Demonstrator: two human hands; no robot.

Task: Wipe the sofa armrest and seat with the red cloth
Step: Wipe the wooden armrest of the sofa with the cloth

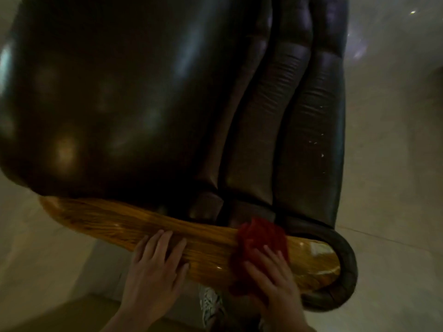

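Head view: wooden armrest lies low in the frame, its long axis running from left up-frame to lower right. Left hand rests flat on it; right hand, fingers extended, presses red cloth there.

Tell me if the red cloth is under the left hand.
No, the red cloth lies under the right hand; the left hand rests on the wooden armrest.

Two hands, bare forearms, one patterned shoe.
Left hand and right hand show at the bottom of the frame on bare forearms; between them, bottom centre, a white sneaker with dark markings.
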